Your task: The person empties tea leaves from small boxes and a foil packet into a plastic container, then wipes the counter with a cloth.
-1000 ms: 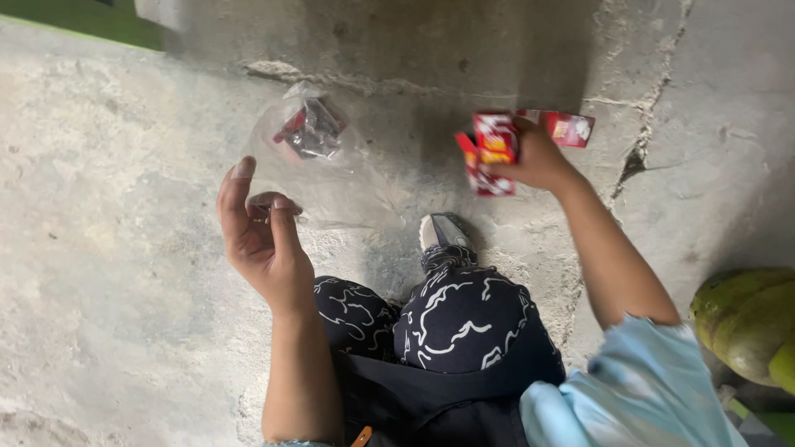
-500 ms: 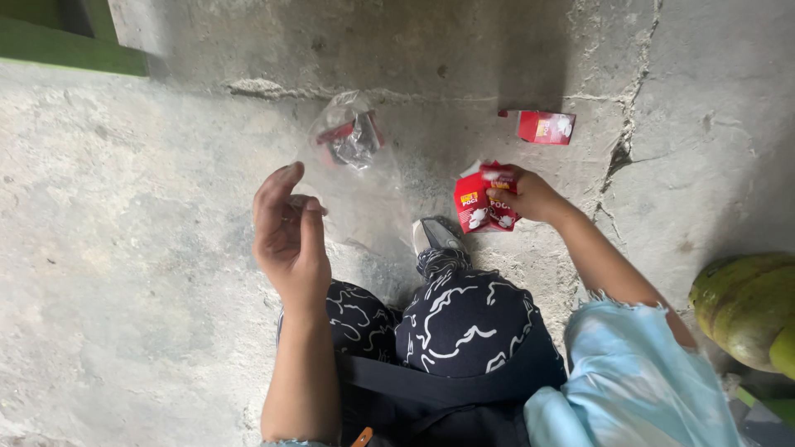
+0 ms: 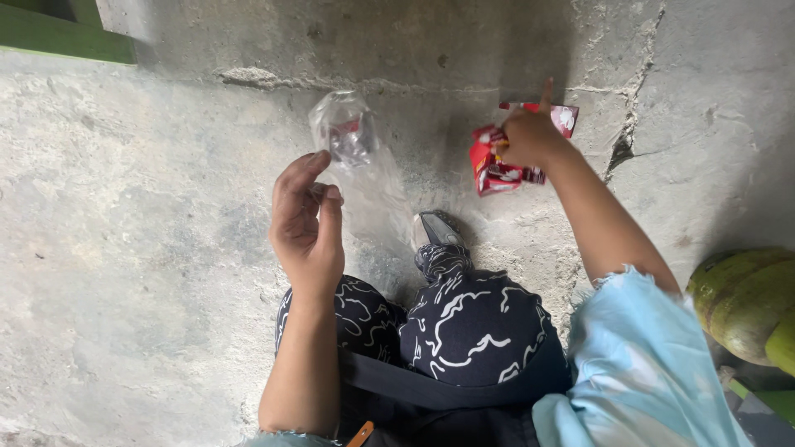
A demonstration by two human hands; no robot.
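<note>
Bag in my left hand, red packet in my right.

My left hand (image 3: pixel 308 222) pinches the edge of a clear plastic bag (image 3: pixel 356 157) that hangs over the concrete floor (image 3: pixel 141 248), with red packets inside it. My right hand (image 3: pixel 530 136), farther right, grips a red packet (image 3: pixel 493 170), forefinger raised. Another red box (image 3: pixel 565 116) lies just beyond it on the floor.
</note>
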